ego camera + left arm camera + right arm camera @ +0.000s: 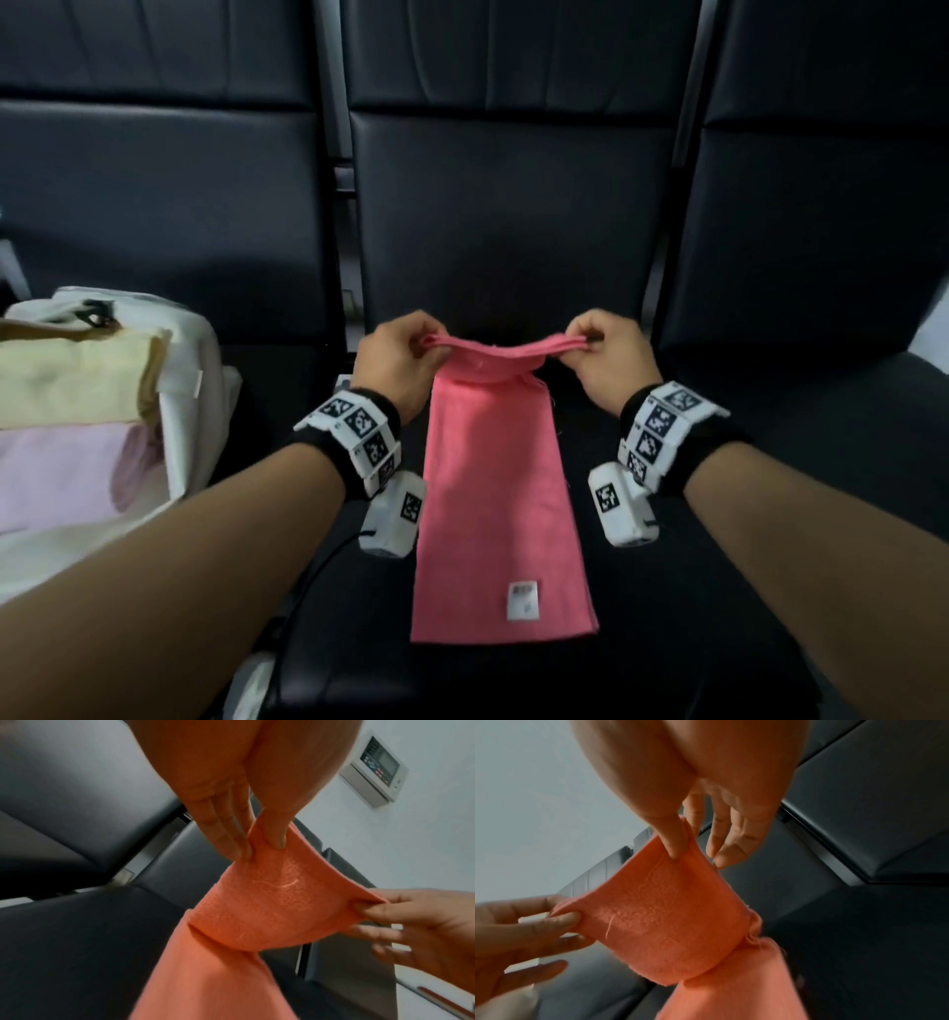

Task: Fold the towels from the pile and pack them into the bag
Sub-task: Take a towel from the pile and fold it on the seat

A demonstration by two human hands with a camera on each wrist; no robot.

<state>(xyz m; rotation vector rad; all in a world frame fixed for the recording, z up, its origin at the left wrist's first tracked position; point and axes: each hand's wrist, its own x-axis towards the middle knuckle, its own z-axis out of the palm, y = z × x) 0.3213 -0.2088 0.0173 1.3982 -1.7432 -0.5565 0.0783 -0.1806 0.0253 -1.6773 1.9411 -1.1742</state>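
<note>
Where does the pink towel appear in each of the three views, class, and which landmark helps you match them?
Head: pink towel lies centre on the dark seat, far end lifted by both hands.
Left wrist: towel centre, running to bottom edge.
Right wrist: towel centre, running to bottom right.
Shared landmark: the lifted far edge, pinched between left hand and right hand.

Black wristbands (328,452) carry white marker-printed blocks (662,426) and cameras (393,514).
</note>
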